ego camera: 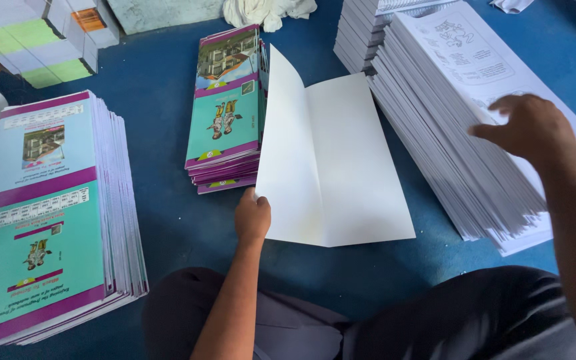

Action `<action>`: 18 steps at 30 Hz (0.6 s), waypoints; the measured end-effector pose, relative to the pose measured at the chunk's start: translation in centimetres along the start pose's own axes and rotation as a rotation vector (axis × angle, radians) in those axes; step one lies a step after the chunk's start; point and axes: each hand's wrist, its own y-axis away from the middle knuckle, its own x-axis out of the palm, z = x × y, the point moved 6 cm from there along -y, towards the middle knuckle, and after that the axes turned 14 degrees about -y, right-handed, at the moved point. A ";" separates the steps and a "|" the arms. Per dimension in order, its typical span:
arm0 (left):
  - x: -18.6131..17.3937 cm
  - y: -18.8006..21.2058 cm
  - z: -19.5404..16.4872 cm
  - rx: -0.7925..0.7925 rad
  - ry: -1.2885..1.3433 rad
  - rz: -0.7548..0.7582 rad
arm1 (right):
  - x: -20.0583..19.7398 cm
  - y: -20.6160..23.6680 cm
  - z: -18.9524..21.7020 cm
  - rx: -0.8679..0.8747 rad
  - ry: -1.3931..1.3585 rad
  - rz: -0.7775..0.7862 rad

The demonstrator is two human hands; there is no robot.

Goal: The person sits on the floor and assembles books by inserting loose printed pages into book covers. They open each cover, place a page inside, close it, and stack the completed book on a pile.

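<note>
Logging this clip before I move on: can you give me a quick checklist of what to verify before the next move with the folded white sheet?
1. Left hand grips the white folded sheet at its lower left edge: ok.
2. Sheet's left flap lies flat: not ok, it stands raised.
3. Right hand rests on the printed page stack: ok.
4. Right hand has pinched a single page: cannot tell.
5. Teal cover stack sits beside the sheet: ok.
</note>
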 end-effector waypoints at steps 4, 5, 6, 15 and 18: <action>-0.1 0.0 0.0 0.019 -0.005 -0.020 | 1.9 -0.6 -5.3 0.146 -0.114 0.099; 0.0 0.0 0.1 0.005 -0.011 -0.007 | 2.3 -0.6 -6.4 0.153 -0.145 0.092; 0.1 0.0 0.3 -0.009 -0.017 0.003 | 2.6 -0.8 -7.3 0.160 -0.177 0.084; 0.5 -2.1 2.3 0.102 -0.117 0.048 | 2.2 -1.4 -8.5 0.020 -0.201 0.074; 0.0 -3.2 2.8 0.184 -0.134 0.035 | 1.1 -0.2 -5.9 0.081 -0.039 0.107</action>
